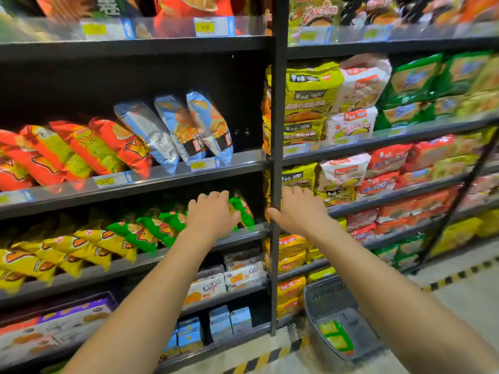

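Note:
My left hand (213, 211) reaches into the third shelf down, among the green chip bags (151, 230). Its fingers curl over the top of the rightmost green chip bag (244, 209) and the thumb lies against that bag's side. My right hand (299, 209) is stretched out just right of the black shelf post (276, 130). Its fingers are straight and point at the yellow noodle packs (298, 176), and its thumb touches the post. It holds nothing.
Yellow chip bags (67, 252) lie left of the green ones. Red bags (81, 149) and blue bags (194, 125) stand on the shelf above. Noodle multipacks (378, 163) fill the right bay. A grey basket (332, 298) with a green-yellow pack (336, 338) sits on the floor.

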`<move>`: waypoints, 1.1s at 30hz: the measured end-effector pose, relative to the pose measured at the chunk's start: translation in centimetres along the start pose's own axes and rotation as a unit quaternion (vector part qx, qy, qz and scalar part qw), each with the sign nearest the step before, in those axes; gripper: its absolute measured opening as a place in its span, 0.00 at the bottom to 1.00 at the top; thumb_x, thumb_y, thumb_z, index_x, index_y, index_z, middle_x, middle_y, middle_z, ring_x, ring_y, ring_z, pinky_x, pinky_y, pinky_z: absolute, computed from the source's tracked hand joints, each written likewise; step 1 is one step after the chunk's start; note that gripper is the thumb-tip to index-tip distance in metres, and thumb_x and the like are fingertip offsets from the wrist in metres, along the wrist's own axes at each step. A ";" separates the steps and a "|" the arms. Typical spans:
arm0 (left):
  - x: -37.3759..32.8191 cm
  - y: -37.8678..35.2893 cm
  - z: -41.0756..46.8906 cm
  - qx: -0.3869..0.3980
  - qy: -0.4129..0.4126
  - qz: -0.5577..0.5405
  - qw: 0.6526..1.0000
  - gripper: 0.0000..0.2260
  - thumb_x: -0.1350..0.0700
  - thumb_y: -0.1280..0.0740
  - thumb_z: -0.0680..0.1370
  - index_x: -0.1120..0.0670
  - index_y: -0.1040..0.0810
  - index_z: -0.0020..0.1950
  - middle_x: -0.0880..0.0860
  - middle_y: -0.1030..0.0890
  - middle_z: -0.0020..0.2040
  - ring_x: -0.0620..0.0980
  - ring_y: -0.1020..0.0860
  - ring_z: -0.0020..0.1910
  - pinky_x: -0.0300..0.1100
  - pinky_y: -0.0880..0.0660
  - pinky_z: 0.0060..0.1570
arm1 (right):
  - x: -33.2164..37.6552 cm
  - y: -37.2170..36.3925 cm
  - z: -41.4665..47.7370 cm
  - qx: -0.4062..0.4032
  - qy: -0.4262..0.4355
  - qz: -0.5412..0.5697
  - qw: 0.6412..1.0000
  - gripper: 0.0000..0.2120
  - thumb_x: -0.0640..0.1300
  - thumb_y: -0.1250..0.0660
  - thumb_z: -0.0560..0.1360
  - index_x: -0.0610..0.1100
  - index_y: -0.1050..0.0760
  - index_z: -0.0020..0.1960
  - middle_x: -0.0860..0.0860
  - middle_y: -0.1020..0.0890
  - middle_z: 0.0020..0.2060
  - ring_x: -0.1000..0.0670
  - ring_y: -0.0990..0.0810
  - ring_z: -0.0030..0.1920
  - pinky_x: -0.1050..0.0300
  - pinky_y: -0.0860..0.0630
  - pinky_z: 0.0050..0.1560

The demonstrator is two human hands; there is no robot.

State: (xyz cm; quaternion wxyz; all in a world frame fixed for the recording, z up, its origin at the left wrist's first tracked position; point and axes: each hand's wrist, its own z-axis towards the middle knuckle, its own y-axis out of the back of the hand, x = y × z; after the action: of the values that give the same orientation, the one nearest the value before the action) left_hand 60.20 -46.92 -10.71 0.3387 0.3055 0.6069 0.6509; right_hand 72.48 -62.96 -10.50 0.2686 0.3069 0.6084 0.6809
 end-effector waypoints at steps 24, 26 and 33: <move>-41.5 -1.3 -11.5 0.019 -0.312 -0.007 0.950 0.26 0.37 0.39 0.82 0.53 0.28 0.73 0.57 0.22 0.70 0.63 0.25 0.69 0.61 0.29 0.67 | -34.6 3.4 -26.4 -0.012 -0.313 -0.011 0.950 0.33 0.66 0.40 0.82 0.43 0.35 0.75 0.40 0.28 0.72 0.37 0.29 0.73 0.40 0.29 0.69; -46.6 -1.5 -11.8 0.029 -0.319 -0.019 0.947 0.24 0.39 0.39 0.82 0.53 0.28 0.71 0.57 0.23 0.70 0.63 0.26 0.69 0.60 0.29 0.67 | -39.2 3.7 -27.2 -0.016 -0.322 -0.006 0.947 0.32 0.65 0.40 0.81 0.43 0.34 0.74 0.41 0.27 0.72 0.36 0.29 0.72 0.40 0.28 0.69; -62.3 -2.4 -12.7 0.020 -0.350 -0.026 0.936 0.28 0.37 0.39 0.82 0.51 0.31 0.77 0.55 0.24 0.73 0.60 0.27 0.71 0.58 0.30 0.67 | -53.5 5.6 -30.3 0.003 -0.347 -0.007 0.938 0.34 0.64 0.41 0.83 0.43 0.40 0.80 0.42 0.30 0.75 0.37 0.30 0.74 0.39 0.30 0.71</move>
State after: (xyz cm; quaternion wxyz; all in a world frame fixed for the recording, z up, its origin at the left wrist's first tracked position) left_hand 86.54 -104.83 -13.21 0.5405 0.5046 0.4708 0.4812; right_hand 85.70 -123.28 -12.00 0.4671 0.5204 0.4815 0.5283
